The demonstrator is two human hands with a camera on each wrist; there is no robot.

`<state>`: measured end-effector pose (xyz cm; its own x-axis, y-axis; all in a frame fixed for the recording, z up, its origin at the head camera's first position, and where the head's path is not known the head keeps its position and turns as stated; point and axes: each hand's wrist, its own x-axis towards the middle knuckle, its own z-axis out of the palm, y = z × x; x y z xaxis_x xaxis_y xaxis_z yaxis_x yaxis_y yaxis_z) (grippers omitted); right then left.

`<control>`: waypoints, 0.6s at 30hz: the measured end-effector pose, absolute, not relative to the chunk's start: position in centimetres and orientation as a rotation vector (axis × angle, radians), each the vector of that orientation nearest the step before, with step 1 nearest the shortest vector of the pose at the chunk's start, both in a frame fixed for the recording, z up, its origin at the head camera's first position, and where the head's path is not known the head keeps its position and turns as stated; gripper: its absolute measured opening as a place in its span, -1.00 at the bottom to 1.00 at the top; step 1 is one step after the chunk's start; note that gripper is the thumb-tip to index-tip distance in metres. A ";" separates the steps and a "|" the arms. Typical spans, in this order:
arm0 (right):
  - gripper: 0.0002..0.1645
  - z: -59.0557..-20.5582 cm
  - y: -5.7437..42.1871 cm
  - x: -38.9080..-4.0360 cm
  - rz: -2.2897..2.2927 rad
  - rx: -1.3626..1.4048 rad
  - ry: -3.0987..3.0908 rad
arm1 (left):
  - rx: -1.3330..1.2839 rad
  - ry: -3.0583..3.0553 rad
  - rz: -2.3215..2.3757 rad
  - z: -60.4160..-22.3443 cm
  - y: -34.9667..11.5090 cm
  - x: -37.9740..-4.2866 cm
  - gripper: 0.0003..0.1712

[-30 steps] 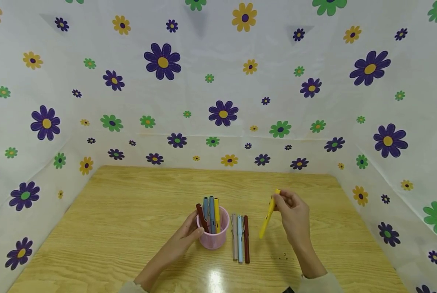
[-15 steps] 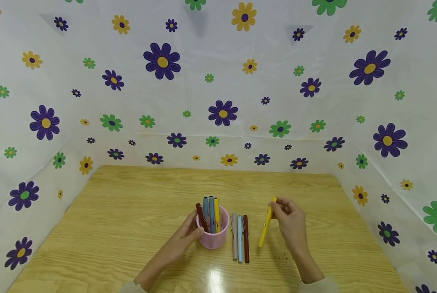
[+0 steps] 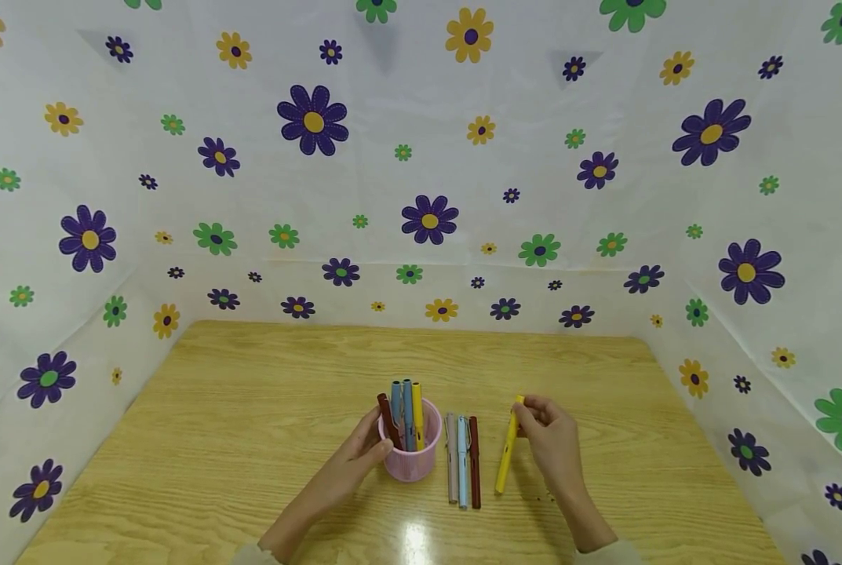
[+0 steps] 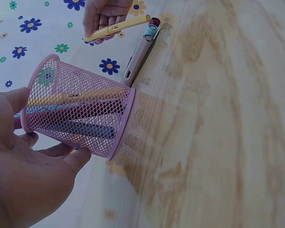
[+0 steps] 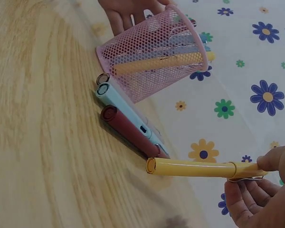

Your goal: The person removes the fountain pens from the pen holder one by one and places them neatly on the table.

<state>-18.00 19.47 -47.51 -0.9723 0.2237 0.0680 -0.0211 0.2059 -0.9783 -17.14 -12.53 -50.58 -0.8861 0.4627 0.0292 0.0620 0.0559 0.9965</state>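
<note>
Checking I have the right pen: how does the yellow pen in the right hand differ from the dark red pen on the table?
The yellow pen is bright, the red pen dark. The yellow pen is tilted, pinched by the right hand; the red pen lies flat on the table. The red pen lies beside the light blue pen; the yellow pen is apart from both. Both are slim, with round ends.

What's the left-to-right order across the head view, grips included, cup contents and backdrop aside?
Left grip → pink mesh cup → gray pen → light blue pen → dark red pen → yellow pen → right grip.
</note>
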 end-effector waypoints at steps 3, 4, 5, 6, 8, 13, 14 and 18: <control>-0.64 -48.0 19.3 -18.1 1.845 -0.205 -2.298 | 0.521 2.043 1.901 -50.7 -12.5 -17.1 -0.17; -0.64 -48.1 19.3 -18.2 1.844 -0.208 -2.302 | 0.522 2.045 1.902 -50.7 -12.5 -17.1 -0.17; -0.64 -48.2 19.2 -18.2 1.841 -0.211 -2.308 | 0.524 2.048 1.902 -50.7 -12.5 -17.1 -0.17; -0.64 -48.3 19.2 -18.3 1.838 -0.213 -2.317 | 0.520 2.048 1.903 -50.7 -12.6 -17.1 -0.17; -0.63 -48.5 19.1 -18.4 1.837 -0.217 -2.335 | 0.528 2.050 1.900 -50.7 -12.6 -17.1 -0.18; -0.61 -48.7 18.7 -18.5 1.850 -0.225 -2.371 | 0.547 2.039 1.896 -50.8 -12.7 -17.1 -0.19; -0.61 -48.8 18.6 -18.5 1.852 -0.228 -2.375 | 0.548 2.035 1.896 -50.8 -12.7 -17.1 -0.19; -0.61 -48.9 18.3 -18.6 1.837 -0.217 -2.391 | 0.553 2.029 1.901 -50.8 -12.7 -17.1 -0.19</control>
